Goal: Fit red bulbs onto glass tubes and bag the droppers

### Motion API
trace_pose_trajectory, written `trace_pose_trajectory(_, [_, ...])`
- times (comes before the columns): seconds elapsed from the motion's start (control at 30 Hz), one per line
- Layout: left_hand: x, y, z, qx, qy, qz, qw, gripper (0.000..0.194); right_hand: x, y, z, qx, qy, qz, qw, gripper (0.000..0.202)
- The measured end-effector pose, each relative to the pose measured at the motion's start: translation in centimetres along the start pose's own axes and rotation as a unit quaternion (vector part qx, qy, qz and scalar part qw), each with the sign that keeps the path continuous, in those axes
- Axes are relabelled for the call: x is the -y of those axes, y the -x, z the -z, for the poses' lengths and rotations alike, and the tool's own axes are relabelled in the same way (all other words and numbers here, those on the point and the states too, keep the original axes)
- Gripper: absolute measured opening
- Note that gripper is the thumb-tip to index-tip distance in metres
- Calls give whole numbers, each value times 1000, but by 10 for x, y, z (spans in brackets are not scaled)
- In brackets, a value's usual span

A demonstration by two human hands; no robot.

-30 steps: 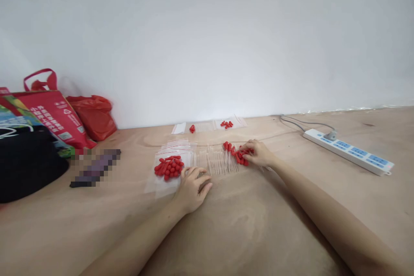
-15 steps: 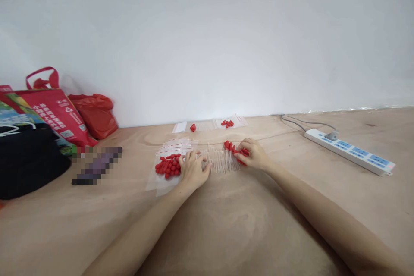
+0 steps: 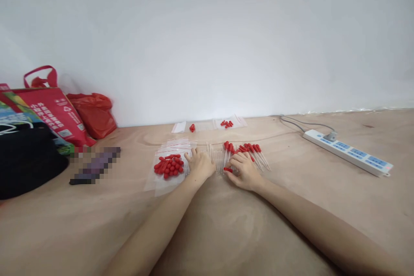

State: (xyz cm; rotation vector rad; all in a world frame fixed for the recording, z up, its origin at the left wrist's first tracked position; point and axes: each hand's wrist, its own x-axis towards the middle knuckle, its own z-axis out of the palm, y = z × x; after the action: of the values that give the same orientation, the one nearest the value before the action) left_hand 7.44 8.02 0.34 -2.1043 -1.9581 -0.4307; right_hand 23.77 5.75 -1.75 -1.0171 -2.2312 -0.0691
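My left hand (image 3: pixel 200 164) rests over the left end of a row of thin clear tubes (image 3: pixel 219 159), its fingers spread. Left of it, a pile of red rubber bulbs (image 3: pixel 169 167) lies on clear zip bags (image 3: pixel 160 184). At the right end of the row, my right hand (image 3: pixel 245 172) is closed, with a red rubber bulb (image 3: pixel 228 169) between thumb and fingers. Several droppers (image 3: pixel 257 150), clear tubes topped with red bulbs, lie fanned out behind and to the right of this hand. Part of them is hidden under its fingers.
Near the wall lie small bags with red bulbs (image 3: pixel 227 124) and a white packet (image 3: pixel 179 127). A power strip (image 3: pixel 349 151) with a grey cable is on the right. At left are a black hat (image 3: pixel 29 161), a red shopping bag (image 3: pixel 61 114) and a blurred dark object (image 3: pixel 97 166).
My right hand has moved toward me and slightly left, uncovering the fanned droppers; a red bulb now shows at its fingertips. My left hand has shifted slightly right, away from the bulb pile.
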Motion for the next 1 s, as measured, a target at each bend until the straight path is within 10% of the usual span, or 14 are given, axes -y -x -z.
trace_pose_trajectory(0.47, [42,22,30,15,91,-121,988,13,1,1,-3,-40,-39,-46,997,6])
trace_pose_trajectory(0.73, [69,54,11,-115,170,-250,946,22,10,1,-3,-9,-26,-5,1000,10])
trace_pose_trajectory(1.0, [66,56,13,-105,158,-254,949,26,12,2,-6,13,-46,38,998,15])
